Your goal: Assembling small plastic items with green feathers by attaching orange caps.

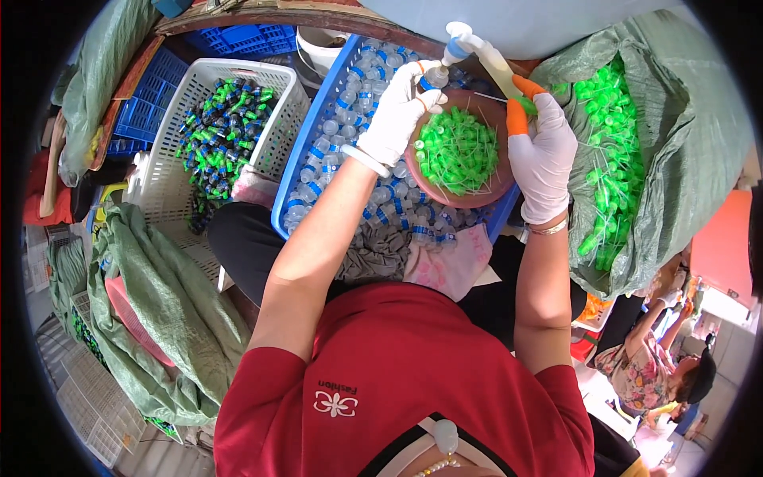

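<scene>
My left hand (395, 119), in a white glove, pinches a small clear bottle (435, 78) held up beneath a blue-and-white spout (456, 49). My right hand (544, 155) wears a white glove with orange covers on thumb and forefinger. Between those fingertips sits a green spray cap (526, 103), its thin tube pointing left toward the bottle. Below both hands a pinkish-brown bowl (469, 202) holds many green caps with thin tubes (455, 147). The bowl rests over a blue crate (308, 137) of small clear bottles with blue bands (322, 151).
Left of the crate stands a white basket (288, 95) of blue, black and green pieces (226, 119). A green woven sack (699, 119) of more green caps lies at right. Another sack (171, 302) is at lower left. At far right a person (656, 366) works.
</scene>
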`<state>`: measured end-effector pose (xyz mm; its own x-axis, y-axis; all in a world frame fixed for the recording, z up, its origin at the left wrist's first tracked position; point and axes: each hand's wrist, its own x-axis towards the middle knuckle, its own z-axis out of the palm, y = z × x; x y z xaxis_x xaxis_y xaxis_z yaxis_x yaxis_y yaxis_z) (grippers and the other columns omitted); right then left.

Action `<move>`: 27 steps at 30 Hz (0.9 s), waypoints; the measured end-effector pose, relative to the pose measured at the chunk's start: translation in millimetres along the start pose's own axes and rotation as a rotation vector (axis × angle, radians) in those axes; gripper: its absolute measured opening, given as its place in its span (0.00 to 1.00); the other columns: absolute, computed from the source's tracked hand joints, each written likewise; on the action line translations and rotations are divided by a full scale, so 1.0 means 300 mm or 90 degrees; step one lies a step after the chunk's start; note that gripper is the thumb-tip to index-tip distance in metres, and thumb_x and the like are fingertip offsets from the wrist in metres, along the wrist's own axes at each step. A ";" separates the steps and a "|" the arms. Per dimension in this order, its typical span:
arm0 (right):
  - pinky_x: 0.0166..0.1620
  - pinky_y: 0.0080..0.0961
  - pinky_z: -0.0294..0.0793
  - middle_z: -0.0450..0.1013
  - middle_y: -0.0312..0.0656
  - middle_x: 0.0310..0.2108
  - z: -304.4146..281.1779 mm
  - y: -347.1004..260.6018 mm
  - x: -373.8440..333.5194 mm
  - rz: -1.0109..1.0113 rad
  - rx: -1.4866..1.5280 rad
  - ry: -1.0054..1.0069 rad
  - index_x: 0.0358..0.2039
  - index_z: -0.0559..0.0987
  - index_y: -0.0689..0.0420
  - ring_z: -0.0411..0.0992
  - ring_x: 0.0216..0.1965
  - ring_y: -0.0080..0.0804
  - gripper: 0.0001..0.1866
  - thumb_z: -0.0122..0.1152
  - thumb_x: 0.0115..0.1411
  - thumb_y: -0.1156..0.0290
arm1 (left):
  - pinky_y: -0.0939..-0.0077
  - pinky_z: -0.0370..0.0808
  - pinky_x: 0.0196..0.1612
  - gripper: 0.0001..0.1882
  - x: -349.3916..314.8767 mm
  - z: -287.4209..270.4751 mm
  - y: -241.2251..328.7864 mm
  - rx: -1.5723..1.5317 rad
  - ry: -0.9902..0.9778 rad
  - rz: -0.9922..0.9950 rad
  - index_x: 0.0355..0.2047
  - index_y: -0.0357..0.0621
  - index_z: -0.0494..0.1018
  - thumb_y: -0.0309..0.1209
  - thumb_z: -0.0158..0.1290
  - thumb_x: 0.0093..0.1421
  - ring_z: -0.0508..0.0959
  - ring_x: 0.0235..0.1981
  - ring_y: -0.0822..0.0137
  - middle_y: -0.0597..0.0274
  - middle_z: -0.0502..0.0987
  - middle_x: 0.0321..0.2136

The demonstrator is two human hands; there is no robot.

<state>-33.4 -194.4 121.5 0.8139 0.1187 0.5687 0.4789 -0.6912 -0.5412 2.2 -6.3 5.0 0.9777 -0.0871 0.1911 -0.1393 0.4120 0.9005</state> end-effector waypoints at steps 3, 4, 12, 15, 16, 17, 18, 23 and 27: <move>0.22 0.12 0.52 0.62 0.22 0.21 0.004 0.013 -0.001 -0.003 0.017 0.001 0.50 0.80 0.57 0.52 0.19 0.09 0.16 0.60 0.61 0.80 | 0.75 0.77 0.44 0.23 0.003 -0.002 -0.007 0.002 -0.002 0.005 0.59 0.41 0.63 0.21 0.51 0.63 0.77 0.41 0.69 0.60 0.72 0.50; 0.22 0.12 0.52 0.62 0.22 0.21 0.004 0.011 0.000 -0.003 0.017 0.001 0.50 0.80 0.57 0.52 0.19 0.09 0.16 0.60 0.61 0.80 | 0.75 0.77 0.44 0.23 0.002 0.001 -0.006 -0.003 0.002 0.003 0.59 0.41 0.63 0.21 0.51 0.63 0.77 0.41 0.69 0.60 0.72 0.50; 0.23 0.12 0.56 0.65 0.23 0.22 -0.007 -0.004 0.002 0.010 0.001 -0.017 0.52 0.79 0.58 0.56 0.20 0.09 0.17 0.60 0.62 0.80 | 0.76 0.77 0.44 0.23 -0.012 0.011 0.011 -0.005 0.037 0.009 0.58 0.37 0.65 0.20 0.53 0.62 0.78 0.40 0.70 0.61 0.73 0.43; 0.27 0.15 0.64 0.71 0.27 0.24 -0.012 -0.039 -0.011 -0.047 0.042 0.039 0.54 0.76 0.58 0.64 0.23 0.13 0.19 0.60 0.62 0.80 | 0.77 0.77 0.44 0.22 -0.035 0.003 -0.002 0.011 0.053 -0.001 0.58 0.37 0.65 0.20 0.52 0.62 0.78 0.41 0.70 0.62 0.73 0.44; 0.27 0.15 0.64 0.71 0.27 0.24 -0.007 -0.039 -0.018 -0.044 0.043 0.037 0.54 0.76 0.58 0.64 0.23 0.13 0.19 0.60 0.62 0.80 | 0.78 0.77 0.44 0.22 -0.047 -0.006 -0.007 0.060 0.032 0.001 0.57 0.38 0.65 0.19 0.52 0.62 0.77 0.41 0.71 0.62 0.73 0.44; 0.29 0.17 0.66 0.72 0.29 0.25 0.001 -0.036 -0.026 -0.045 0.033 0.018 0.53 0.76 0.58 0.66 0.25 0.15 0.18 0.61 0.62 0.79 | 0.78 0.76 0.44 0.22 -0.061 -0.016 -0.012 0.108 0.010 0.003 0.57 0.38 0.65 0.19 0.52 0.62 0.77 0.40 0.71 0.62 0.73 0.44; 0.30 0.18 0.68 0.73 0.31 0.27 0.011 -0.031 -0.035 -0.044 0.024 -0.002 0.52 0.75 0.58 0.68 0.26 0.16 0.17 0.61 0.62 0.78 | 0.78 0.76 0.44 0.22 -0.074 -0.022 -0.020 0.156 -0.011 0.003 0.57 0.38 0.65 0.18 0.52 0.62 0.76 0.40 0.71 0.62 0.73 0.45; 0.32 0.37 0.74 0.77 0.50 0.29 0.057 -0.001 -0.098 -0.041 -0.073 -0.158 0.42 0.75 0.56 0.77 0.29 0.47 0.11 0.60 0.58 0.76 | 0.78 0.73 0.43 0.23 -0.167 0.047 0.006 0.074 -0.087 0.003 0.57 0.38 0.63 0.16 0.49 0.61 0.73 0.39 0.72 0.62 0.71 0.44; 0.32 0.37 0.73 0.75 0.49 0.27 0.115 0.062 -0.193 -0.024 0.047 -0.167 0.39 0.75 0.57 0.77 0.28 0.43 0.07 0.59 0.60 0.75 | 0.73 0.72 0.46 0.23 -0.251 0.114 0.036 -0.080 -0.099 -0.289 0.56 0.39 0.64 0.17 0.50 0.60 0.72 0.40 0.70 0.63 0.71 0.43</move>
<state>-60.1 -189.6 57.2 0.8479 0.3306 0.4145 0.5253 -0.6298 -0.5722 -78.3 -26.3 13.8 0.8987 -0.4137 -0.1453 0.3250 0.4058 0.8542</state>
